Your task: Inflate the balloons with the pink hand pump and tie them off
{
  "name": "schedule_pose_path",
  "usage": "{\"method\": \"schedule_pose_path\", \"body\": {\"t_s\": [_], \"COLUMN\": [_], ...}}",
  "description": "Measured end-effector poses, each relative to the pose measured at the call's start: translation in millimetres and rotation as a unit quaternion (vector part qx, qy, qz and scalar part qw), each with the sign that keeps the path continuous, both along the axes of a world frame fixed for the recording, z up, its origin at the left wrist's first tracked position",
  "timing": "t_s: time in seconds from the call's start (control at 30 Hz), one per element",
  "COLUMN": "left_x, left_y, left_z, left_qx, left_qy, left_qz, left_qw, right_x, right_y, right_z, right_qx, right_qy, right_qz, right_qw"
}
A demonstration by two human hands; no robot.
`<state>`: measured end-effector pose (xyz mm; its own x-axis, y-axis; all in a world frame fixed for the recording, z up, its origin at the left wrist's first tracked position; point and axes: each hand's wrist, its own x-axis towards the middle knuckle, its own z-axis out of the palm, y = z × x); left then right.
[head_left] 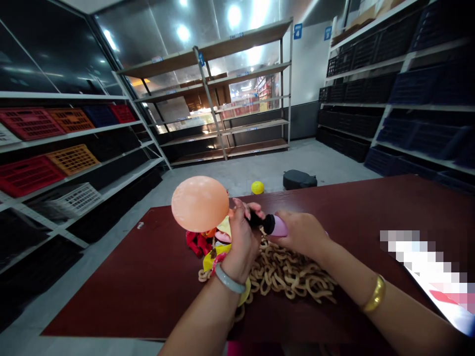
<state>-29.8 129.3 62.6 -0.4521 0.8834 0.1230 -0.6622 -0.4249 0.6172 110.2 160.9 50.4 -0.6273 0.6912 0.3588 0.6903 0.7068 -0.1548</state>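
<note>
A partly inflated peach balloon (200, 203) sticks out to the left above the dark red table. My left hand (245, 225) is closed around its neck, against the black end of a hand pump (280, 226). The pump's pink-purple body is gripped by my right hand (304, 232); most of that body is hidden in my fingers. Below both hands lies a heap of tan, cord-like loops (293, 272). Beside my left wrist are a red cloth-like bundle (198, 243) and a yellow piece (211, 261), partly covered by my arm.
The dark red table (122, 277) spans the foreground. Past its far edge are a yellow ball-like object (257, 187) and a dark grey case (300, 179). Shelves with crates (33, 123) stand left, dark bins (426, 133) right. A bright, pixelated flat object (438, 282) lies at right.
</note>
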Motion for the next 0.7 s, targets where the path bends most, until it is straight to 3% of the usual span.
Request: {"method": "schedule_pose_path", "body": {"t_s": [0.1, 0.2, 0.43, 0.53, 0.7], "left_x": [-8.9, -29.4, -97.7, -101.6, -82.9], "left_y": [-3.4, -3.2, 6.6, 8.3, 11.4], "left_z": [8.9, 12.4, 13.6, 12.4, 4.2], "left_qx": [0.05, 0.047, 0.015, -0.002, -0.025], "left_qy": [-0.02, -0.049, -0.094, -0.069, -0.051], "left_qz": [-0.043, -0.056, 0.063, 0.104, 0.144], "left_qw": [0.998, 0.996, 0.993, 0.992, 0.988], "right_x": [-3.6, -4.0, 20.0, 26.1, 14.1], "right_y": [-2.3, 0.4, 26.2, 35.3, 32.5], "right_z": [4.5, 6.6, -0.1, -1.2, 6.0], "right_qx": [-0.034, -0.074, -0.068, -0.051, 0.02], "right_qy": [0.018, 0.01, -0.033, -0.047, -0.076], "right_qz": [0.026, 0.044, 0.03, 0.021, -0.011], "right_qw": [0.999, 0.996, 0.997, 0.997, 0.997]}}
